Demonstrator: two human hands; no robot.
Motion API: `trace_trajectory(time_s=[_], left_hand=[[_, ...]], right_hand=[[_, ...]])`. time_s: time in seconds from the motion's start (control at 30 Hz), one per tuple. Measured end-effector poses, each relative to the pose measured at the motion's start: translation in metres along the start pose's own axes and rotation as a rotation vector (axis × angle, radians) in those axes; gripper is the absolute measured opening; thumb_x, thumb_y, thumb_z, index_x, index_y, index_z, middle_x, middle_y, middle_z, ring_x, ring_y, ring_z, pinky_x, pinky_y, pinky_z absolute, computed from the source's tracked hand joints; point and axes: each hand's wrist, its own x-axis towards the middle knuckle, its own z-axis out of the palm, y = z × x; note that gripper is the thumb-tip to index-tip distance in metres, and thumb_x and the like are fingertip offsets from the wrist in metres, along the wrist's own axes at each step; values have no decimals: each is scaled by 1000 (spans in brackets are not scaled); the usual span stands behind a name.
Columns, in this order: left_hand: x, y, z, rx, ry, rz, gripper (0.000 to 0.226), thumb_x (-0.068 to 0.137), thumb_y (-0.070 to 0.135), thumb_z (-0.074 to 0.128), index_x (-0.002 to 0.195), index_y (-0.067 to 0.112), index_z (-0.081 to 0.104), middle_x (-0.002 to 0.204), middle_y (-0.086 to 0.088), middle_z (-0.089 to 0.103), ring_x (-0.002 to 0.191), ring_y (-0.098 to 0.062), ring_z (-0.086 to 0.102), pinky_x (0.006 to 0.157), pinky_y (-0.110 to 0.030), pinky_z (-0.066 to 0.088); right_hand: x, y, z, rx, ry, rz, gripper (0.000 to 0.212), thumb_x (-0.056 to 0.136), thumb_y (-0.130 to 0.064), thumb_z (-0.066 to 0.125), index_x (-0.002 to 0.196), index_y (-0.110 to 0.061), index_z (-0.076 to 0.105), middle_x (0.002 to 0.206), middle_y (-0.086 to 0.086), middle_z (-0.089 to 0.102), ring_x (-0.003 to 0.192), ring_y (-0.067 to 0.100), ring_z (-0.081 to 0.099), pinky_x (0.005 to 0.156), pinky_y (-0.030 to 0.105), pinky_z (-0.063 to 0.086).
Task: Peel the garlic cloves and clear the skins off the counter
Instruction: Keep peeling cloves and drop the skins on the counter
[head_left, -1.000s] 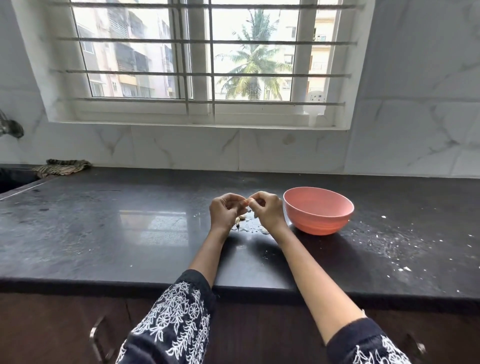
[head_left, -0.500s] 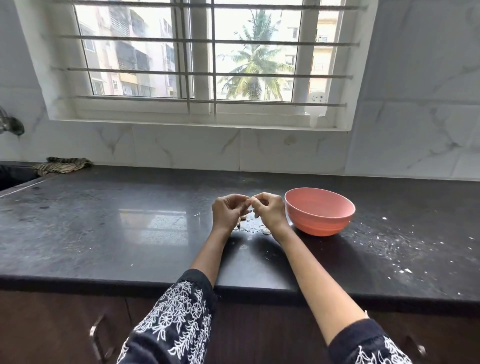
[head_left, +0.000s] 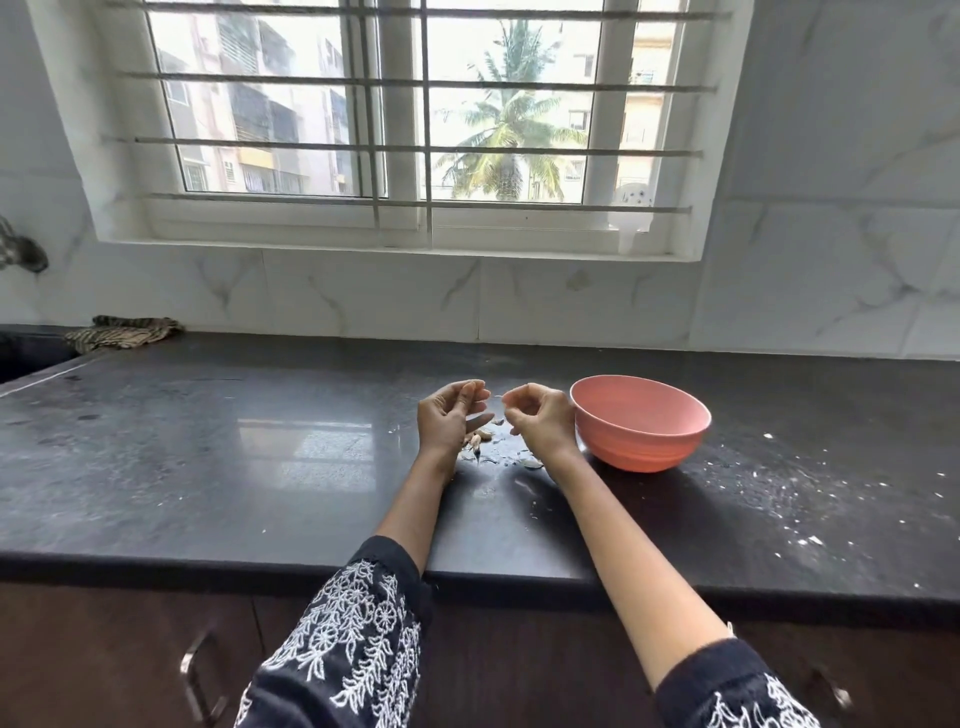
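My left hand (head_left: 451, 422) and my right hand (head_left: 540, 423) hover a little apart above the black counter (head_left: 260, 467), both with curled fingers. The left fingertips close round a garlic clove that is mostly hidden. My right thumb and forefinger pinch a thin sliver of garlic skin (head_left: 500, 398). Under the hands lie a few unpeeled garlic cloves (head_left: 475, 440) and loose pale skins (head_left: 531, 462). A pink bowl (head_left: 639, 447) stands just right of my right hand; its inside is out of sight.
White flecks of skin (head_left: 779, 499) are scattered over the counter right of the bowl. A striped cloth (head_left: 124, 332) lies at the back left beside a sink edge. A tiled wall and a barred window rise behind the counter. Cabinet handles (head_left: 195, 670) show below the front edge.
My hands were pressed together at the fingertips on the clove; now they have drawn apart, the right one pulling a sliver of skin away. The view has tilted slightly.
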Motion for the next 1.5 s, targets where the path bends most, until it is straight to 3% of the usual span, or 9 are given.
trace_trajectory(time_s=[0.07, 0.17, 0.33, 0.43, 0.5, 0.7, 0.9, 1.13, 1.5], left_hand=[[1, 1, 1, 9, 1, -1, 21, 94, 7, 51, 105, -8, 61, 80, -8, 63, 66, -10, 63, 59, -19, 56], [1, 0, 0, 15, -3, -3, 22, 94, 6, 50, 106, -9, 61, 79, -8, 63, 61, -5, 63, 59, -19, 57], [0, 0, 0, 24, -14, 9, 17, 95, 6, 49, 103, -4, 61, 79, -7, 63, 57, -2, 64, 55, -19, 56], [2, -1, 0, 29, -13, 13, 19, 95, 5, 49, 104, -7, 61, 79, -8, 62, 60, -4, 63, 58, -19, 56], [2, -1, 0, 41, -16, 14, 20, 95, 4, 49, 105, -9, 61, 78, -8, 62, 64, -8, 62, 57, -19, 56], [1, -4, 1, 147, -73, 21, 14, 94, 2, 51, 97, -4, 63, 74, -6, 62, 49, 0, 59, 50, -22, 55], [4, -10, -1, 310, -149, 111, 31, 91, -9, 47, 70, 10, 60, 64, -5, 55, 45, 0, 49, 49, -20, 54], [6, -12, -3, 453, -182, 219, 29, 91, -11, 42, 80, 8, 62, 59, 0, 53, 45, 0, 50, 50, -19, 54], [7, -13, -4, 499, -173, 266, 33, 87, -14, 41, 82, 9, 64, 59, 0, 55, 46, 0, 50, 50, -17, 53]], right_hand=[[-1, -2, -1, -50, 11, -19, 22, 78, 7, 52, 81, -6, 70, 77, 6, 68, 70, 20, 64, 68, 37, 56], [0, -5, 1, -91, 30, -31, 27, 83, 1, 44, 76, -4, 69, 67, 1, 62, 65, 20, 58, 68, 38, 54], [-3, -6, 1, -137, 24, -66, 31, 89, -21, 56, 66, -1, 59, 58, 5, 58, 59, 18, 50, 63, 34, 41], [-3, -7, 0, -190, 2, -103, 5, 80, -5, 60, 77, -8, 63, 64, -2, 58, 62, 13, 52, 63, 25, 42], [-2, -4, 0, -220, -11, -131, 25, 75, 8, 53, 89, -10, 65, 74, 1, 62, 66, 15, 56, 65, 23, 46], [-4, -6, 2, -198, -14, -302, 23, 84, -7, 58, 101, -16, 70, 89, 3, 67, 72, 14, 56, 68, 22, 42], [-5, -5, 2, -255, -34, -338, 12, 82, -9, 63, 85, -17, 72, 83, 1, 64, 78, 18, 59, 68, 38, 49], [-8, -10, -6, -284, 9, -326, 6, 82, -16, 65, 78, -14, 68, 83, -1, 64, 78, 13, 55, 66, 29, 41], [-6, -8, -5, -327, 37, -339, 6, 80, -15, 67, 75, -14, 65, 81, -2, 65, 76, 17, 57, 64, 32, 43]])
